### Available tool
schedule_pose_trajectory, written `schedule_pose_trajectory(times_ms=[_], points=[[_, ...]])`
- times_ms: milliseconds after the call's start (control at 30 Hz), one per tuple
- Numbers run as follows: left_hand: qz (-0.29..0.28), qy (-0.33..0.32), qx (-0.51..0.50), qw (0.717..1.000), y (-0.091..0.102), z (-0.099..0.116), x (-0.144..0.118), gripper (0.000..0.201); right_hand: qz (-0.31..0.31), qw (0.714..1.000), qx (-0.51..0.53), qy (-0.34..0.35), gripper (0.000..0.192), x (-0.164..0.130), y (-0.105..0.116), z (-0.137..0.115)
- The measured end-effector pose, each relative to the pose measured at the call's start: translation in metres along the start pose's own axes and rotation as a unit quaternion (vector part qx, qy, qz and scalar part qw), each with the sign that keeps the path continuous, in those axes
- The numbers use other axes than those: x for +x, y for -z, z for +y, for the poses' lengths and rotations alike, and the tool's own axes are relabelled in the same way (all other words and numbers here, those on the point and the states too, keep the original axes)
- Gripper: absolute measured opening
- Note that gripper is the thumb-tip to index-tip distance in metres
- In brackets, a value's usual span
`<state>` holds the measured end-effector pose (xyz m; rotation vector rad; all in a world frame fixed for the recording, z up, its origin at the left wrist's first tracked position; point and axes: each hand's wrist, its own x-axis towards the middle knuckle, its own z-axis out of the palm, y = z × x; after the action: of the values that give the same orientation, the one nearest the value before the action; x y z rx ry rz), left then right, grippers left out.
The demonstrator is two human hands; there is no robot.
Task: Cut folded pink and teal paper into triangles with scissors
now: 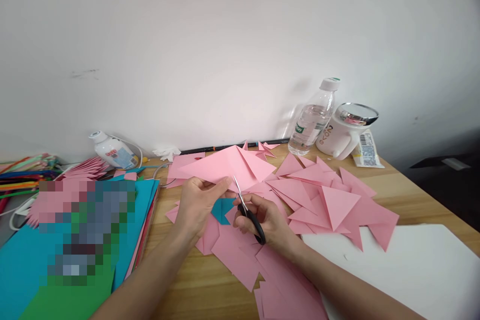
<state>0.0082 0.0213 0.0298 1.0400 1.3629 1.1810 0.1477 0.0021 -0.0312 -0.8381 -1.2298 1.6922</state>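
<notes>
Head view: the left hand [197, 205] pinches the near edge of a folded pink paper sheet [225, 165], thumb on top and fingers curled beneath, and holds it raised a little above the wooden table [412, 195]. The sheet spreads away from the hands toward twelve o'clock, its long axis running from nine to three, with a peak at the far side.

The right hand [268, 222] is closed through the black loops of a pair of small scissors with black handles and steel blades [247, 210]. The blades point toward eleven o'clock and their tips meet the sheet's near edge just beside the left thumb; whether they stand parted or shut is too fine to tell. Both hands touch the sheet's near edge, the left at its ten o'clock side and the right at its four o'clock side, so the scissors' line runs across the sheet's long axis.

A small teal paper scrap [222, 210] lies on the table between the two hands. Loose pink paper triangles [337, 205] are strewn from two to four o'clock. At one o'clock stand a clear plastic water bottle [313, 120] and a white mug with a shiny lid [343, 135], near each other. At nine o'clock lies a stack of teal and green paper sheets [22, 265], and a white sheet [412, 265] lies at four o'clock.
</notes>
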Motion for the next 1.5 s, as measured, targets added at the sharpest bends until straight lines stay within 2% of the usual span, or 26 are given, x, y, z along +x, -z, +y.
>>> schedule_pose_trajectory(times_ms=[300,1167,1500], points=[[0.006,-0.023,0.030,0.999,-0.0026,0.0060,-0.0047,0.016,-0.011,0.999,-0.015,0.035,0.034,-0.0001,0.0013,0.0024],[-0.003,-0.001,0.014,1.000,-0.0020,0.0046,-0.0017,0.019,0.026,1.000,-0.003,0.013,0.029,-0.0002,-0.0024,0.0044],[0.006,0.008,0.017,1.000,-0.0039,0.0064,-0.0028,0.018,0.022,1.000,-0.004,0.020,0.025,0.0001,-0.0008,0.0077]])
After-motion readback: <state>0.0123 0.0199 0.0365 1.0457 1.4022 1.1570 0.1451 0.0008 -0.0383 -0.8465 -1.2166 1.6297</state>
